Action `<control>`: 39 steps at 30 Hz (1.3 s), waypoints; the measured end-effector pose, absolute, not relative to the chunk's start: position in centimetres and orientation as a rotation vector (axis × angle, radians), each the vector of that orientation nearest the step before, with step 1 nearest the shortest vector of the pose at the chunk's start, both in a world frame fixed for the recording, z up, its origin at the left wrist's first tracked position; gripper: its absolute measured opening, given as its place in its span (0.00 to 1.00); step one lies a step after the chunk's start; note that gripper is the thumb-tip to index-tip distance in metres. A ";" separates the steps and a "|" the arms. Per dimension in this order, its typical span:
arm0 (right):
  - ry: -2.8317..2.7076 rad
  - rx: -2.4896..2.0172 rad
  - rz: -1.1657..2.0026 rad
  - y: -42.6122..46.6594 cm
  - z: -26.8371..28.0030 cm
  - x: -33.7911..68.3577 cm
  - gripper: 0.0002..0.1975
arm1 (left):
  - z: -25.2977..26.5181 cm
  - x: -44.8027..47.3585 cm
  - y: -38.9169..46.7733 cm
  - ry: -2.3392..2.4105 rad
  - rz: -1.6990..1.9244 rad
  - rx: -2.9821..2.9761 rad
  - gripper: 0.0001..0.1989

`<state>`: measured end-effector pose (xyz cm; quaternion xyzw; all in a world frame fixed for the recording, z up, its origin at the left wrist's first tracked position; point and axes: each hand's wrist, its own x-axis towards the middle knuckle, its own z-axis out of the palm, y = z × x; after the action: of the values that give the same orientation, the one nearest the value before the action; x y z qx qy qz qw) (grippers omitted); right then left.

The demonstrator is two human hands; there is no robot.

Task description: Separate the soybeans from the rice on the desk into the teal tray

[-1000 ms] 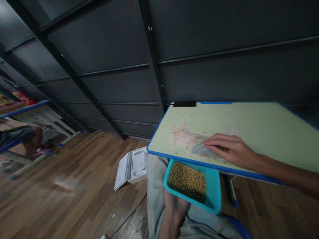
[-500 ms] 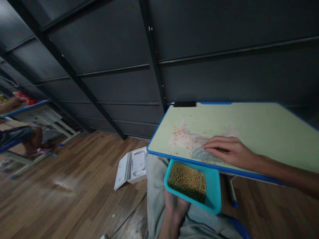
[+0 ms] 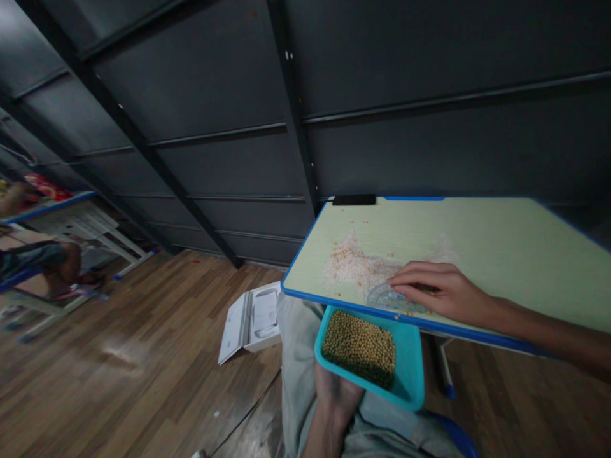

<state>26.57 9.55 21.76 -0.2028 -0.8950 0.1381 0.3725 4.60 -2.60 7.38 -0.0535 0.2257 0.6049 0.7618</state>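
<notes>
My right hand (image 3: 442, 287) lies low over the desk's front edge, fingers closed on a clear, curved plastic protractor (image 3: 379, 295) that rests flat against the desktop. Beside it spreads a heap of pale rice grains (image 3: 356, 270) with orange-yellow beans (image 3: 347, 253) mixed in. Below the desk edge, my left hand (image 3: 337, 391) holds a turquoise tray (image 3: 408, 362) from underneath; its fingers are mostly hidden by the tray. Yellowish soybeans (image 3: 360, 346) fill the tray's left part. A few loose beans sit at the blue edge above it.
The pale green desk (image 3: 506, 254) has a blue rim and a black flat object (image 3: 354, 200) at its back left. An opened white box (image 3: 258, 318) lies on the wooden floor, with a cable nearby. Another person sits at a desk (image 3: 71, 207) far left.
Several beans at the desk's front edge, in front of the protractor, are gone from there; one now sits on the blue rim above the tray. Both hands have barely moved.
</notes>
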 end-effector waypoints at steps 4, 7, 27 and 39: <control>-2.280 -0.540 0.363 9.4 21.8 26.6 0.09 | 7.5 4.6 -2.6 0.491 1.323 -0.118 0.16; -2.282 -0.529 0.371 9.4 21.9 26.5 0.09 | 7.5 4.6 -2.7 0.477 1.340 -0.107 0.15; -2.262 -0.531 0.330 9.3 21.9 26.6 0.09 | 7.5 4.6 -2.7 0.491 1.330 -0.119 0.18; -2.232 -0.586 0.365 9.1 22.0 26.5 0.09 | 7.4 4.6 -2.6 0.548 1.322 -0.072 0.17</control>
<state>26.47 9.13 22.03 -0.2308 -0.8790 0.1436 0.3917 4.60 -2.64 7.44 -0.0332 0.2511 0.6059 0.7541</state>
